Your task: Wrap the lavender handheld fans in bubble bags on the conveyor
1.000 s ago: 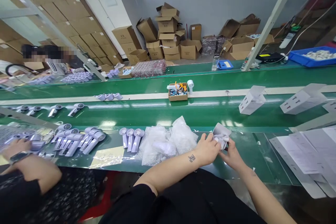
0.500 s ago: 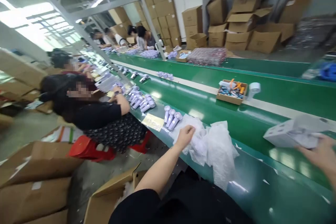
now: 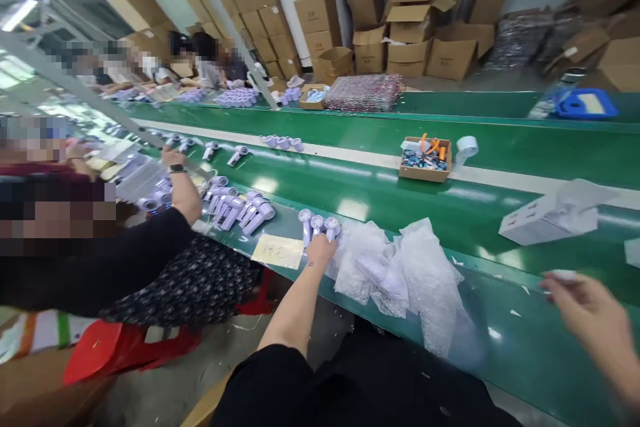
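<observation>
My left hand (image 3: 321,250) is at the near belt edge, its fingers closed round the handle of a lilac handheld fan (image 3: 331,225), the rightmost of a small row. The handles are mostly hidden by the hand. To its right lie translucent bubble-wrap bags (image 3: 425,280), and a lilac fan (image 3: 383,275) shows through one of them. At the right, my right hand (image 3: 590,300) is raised over the green surface, thumb and fingers pinching a small white piece (image 3: 564,275) too blurred to name. Beyond it on the belt stands a white box (image 3: 547,217) with its flap up.
A yellow note (image 3: 277,251) and a heap of lilac fans (image 3: 240,207) lie to the left. A co-worker's arm (image 3: 185,197) reaches over there. On the belt's centre strip sits a cardboard tray of small parts (image 3: 425,173), beside a white tape roll (image 3: 467,147). Cartons (image 3: 415,47) are stacked behind.
My left hand has moved from the bubble-wrap to the row of fans. My right hand has let go of the white box, which stays on the belt. My view has turned right.
</observation>
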`<state>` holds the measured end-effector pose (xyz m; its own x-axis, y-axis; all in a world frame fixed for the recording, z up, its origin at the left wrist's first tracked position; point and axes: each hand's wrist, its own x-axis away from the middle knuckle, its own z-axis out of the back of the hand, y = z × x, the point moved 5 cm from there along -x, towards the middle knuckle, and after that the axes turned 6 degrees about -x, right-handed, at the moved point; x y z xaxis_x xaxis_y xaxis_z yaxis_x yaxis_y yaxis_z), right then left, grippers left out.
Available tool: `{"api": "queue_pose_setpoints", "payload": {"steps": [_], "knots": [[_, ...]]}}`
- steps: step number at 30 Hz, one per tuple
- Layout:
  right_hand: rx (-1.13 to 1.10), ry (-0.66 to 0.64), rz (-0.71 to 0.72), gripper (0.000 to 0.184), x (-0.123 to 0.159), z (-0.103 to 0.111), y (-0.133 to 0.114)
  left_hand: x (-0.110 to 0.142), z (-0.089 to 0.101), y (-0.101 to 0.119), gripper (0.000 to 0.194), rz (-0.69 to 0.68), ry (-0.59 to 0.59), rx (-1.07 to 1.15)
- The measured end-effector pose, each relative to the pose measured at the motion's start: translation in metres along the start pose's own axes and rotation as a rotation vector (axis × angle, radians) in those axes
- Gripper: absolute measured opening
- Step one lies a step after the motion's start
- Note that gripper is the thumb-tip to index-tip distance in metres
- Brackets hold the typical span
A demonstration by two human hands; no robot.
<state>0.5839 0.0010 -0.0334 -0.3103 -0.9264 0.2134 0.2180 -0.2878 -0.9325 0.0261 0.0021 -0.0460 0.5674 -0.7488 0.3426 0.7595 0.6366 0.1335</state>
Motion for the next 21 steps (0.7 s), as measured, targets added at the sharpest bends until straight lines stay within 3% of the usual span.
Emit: {"api": "queue_pose_setpoints", "payload": {"steps": [1, 3, 5, 7, 9, 10, 12, 16, 18, 21], "knots": [[0.004, -0.018, -0.042, 0.033, 0.022, -0.015, 0.006, 0.002, 0.006, 0.003, 0.033, -0.017, 0.007, -0.007], [-0.199, -0.134, -0.228, 0.04, 0.063, -0.056, 0.016, 0.016, 0.012, 0.016, 0.036, -0.076, 0.018, 0.084], [-0.422, -0.305, -0.445, 0.043, 0.095, -0.103, 0.016, 0.044, 0.003, 0.043, 0.035, -0.175, -0.047, 0.333], [-0.682, -0.477, -0.54, 0.043, 0.113, -0.143, 0.003, 0.087, -0.021, 0.084, 0.033, -0.324, -0.24, 0.619], [-0.818, -0.534, -0.538, 0.042, 0.113, -0.161, -0.008, 0.134, -0.051, 0.128, 0.032, -0.547, -0.47, 0.739], [-0.827, -0.502, -0.525, 0.042, 0.108, -0.16, -0.008, 0.154, -0.064, 0.146, 0.032, -0.655, -0.524, 0.729], [-0.793, -0.333, -0.513, 0.037, 0.093, -0.138, 0.001, 0.184, -0.086, 0.172, 0.028, -0.914, -0.525, 0.635], [-0.767, 0.035, -0.563, 0.021, 0.079, -0.059, 0.035, 0.222, -0.136, 0.191, 0.014, -1.51, -0.669, 0.103], [-0.764, 0.11, -0.622, 0.017, 0.085, -0.029, 0.049, 0.226, -0.162, 0.188, 0.025, -1.576, -0.711, -0.149], [-0.777, 0.094, -0.694, 0.021, 0.104, -0.007, 0.06, 0.222, -0.181, 0.188, 0.027, -1.355, -0.639, -0.165]]}}
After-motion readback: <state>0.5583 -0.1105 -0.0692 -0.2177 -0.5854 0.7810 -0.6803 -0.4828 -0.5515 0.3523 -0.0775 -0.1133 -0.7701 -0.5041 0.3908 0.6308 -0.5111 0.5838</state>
